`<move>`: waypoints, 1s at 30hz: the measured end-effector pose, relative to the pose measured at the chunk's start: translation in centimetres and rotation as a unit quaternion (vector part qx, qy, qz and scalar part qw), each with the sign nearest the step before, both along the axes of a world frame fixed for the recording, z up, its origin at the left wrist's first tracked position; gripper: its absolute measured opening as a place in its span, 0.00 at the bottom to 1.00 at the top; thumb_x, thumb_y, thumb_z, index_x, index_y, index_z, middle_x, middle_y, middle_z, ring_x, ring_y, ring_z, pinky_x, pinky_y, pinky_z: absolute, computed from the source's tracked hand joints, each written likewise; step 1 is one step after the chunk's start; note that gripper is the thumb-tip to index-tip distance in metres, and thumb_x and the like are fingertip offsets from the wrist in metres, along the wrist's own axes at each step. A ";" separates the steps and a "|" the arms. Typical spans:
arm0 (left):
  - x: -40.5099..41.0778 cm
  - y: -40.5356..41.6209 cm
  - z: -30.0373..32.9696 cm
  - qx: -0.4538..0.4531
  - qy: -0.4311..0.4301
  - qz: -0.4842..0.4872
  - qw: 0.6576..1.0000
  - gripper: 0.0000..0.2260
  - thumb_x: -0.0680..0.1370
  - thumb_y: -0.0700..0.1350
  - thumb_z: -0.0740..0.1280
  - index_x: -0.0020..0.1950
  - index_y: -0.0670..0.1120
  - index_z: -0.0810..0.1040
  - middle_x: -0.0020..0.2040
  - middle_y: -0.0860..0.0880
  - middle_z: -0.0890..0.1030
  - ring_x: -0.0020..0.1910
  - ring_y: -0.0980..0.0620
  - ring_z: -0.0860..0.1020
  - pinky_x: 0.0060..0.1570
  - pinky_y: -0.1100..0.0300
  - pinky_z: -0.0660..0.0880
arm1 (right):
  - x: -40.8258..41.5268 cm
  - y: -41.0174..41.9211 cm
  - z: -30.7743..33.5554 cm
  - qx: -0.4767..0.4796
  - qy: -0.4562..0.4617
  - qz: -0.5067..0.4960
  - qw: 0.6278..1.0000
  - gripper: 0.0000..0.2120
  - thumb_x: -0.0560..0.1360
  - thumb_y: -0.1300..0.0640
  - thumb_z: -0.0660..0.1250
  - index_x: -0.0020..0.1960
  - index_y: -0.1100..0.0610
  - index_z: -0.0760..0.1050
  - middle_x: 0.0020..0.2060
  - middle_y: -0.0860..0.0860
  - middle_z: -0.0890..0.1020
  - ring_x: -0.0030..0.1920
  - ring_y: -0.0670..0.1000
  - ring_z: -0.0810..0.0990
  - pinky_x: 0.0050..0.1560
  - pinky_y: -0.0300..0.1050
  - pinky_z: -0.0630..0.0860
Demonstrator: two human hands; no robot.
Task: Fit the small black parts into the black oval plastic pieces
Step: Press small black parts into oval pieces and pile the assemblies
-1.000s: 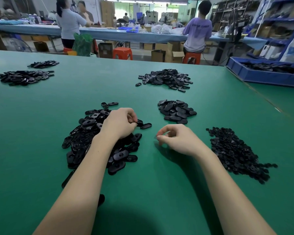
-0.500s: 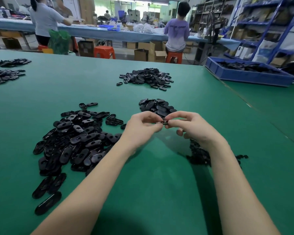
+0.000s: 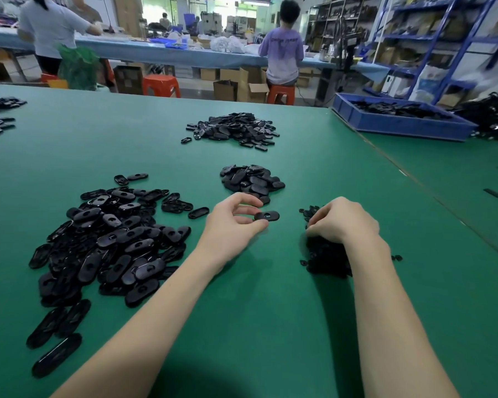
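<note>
Green bench (image 3: pixel 270 311), workshop bkgd. Hands parted since 0.5 s ago: left hand (image 3: pixel 230 225) pinches oval piece (image 3: pixel 266 216), probably fitted; right hand (image 3: pixel 342 221) now curled over small-parts heap (image 3: pixel 325 254), grip unclear. Next cycle starting.

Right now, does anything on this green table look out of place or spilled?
Mostly no. A few oval pieces lie strayed from the big pile near the table's front edge, and one flat black strip lies alone at far right.
</note>
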State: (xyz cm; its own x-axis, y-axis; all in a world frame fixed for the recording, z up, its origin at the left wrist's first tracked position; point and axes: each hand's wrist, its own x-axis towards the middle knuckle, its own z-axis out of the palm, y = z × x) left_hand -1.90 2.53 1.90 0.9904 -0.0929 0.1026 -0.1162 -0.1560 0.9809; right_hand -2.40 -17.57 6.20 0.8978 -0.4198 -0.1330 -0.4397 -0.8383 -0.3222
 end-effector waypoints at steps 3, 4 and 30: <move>-0.1 0.0 0.0 0.007 -0.003 -0.003 1.000 0.12 0.72 0.38 0.76 0.51 0.52 0.82 0.50 0.53 0.83 0.41 0.57 0.83 0.43 0.66 0.79 | 0.1 0.2 -0.3 -0.014 -0.003 -0.012 1.000 0.10 0.70 0.55 0.73 0.51 0.48 0.84 0.51 0.50 0.83 0.51 0.57 0.81 0.47 0.43 0.73; -0.1 0.0 0.0 0.007 -0.003 -0.003 1.000 0.12 0.72 0.38 0.76 0.51 0.52 0.82 0.50 0.52 0.83 0.42 0.55 0.84 0.44 0.67 0.79 | 0.1 0.3 -0.4 -0.017 0.000 -0.014 1.000 0.11 0.70 0.55 0.72 0.52 0.49 0.84 0.51 0.51 0.83 0.51 0.57 0.81 0.47 0.43 0.73; 0.0 0.4 1.0 -0.004 -0.087 -0.014 0.996 0.13 0.73 0.33 0.73 0.52 0.49 0.81 0.49 0.57 0.84 0.45 0.54 0.85 0.48 0.66 0.79 | 0.2 2.8 0.5 0.390 -0.098 0.148 0.904 0.05 0.73 0.57 0.77 0.44 0.49 0.82 0.36 0.49 0.80 0.33 0.48 0.67 0.29 0.38 0.61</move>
State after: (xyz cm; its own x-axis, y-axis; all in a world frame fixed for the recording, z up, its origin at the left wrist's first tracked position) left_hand -1.92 2.90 2.91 0.9547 -0.1186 0.2728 -0.2883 -0.1435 0.9467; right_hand -2.18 -14.73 6.72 0.9938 -0.0038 -0.1108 -0.1033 -0.3944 -0.9131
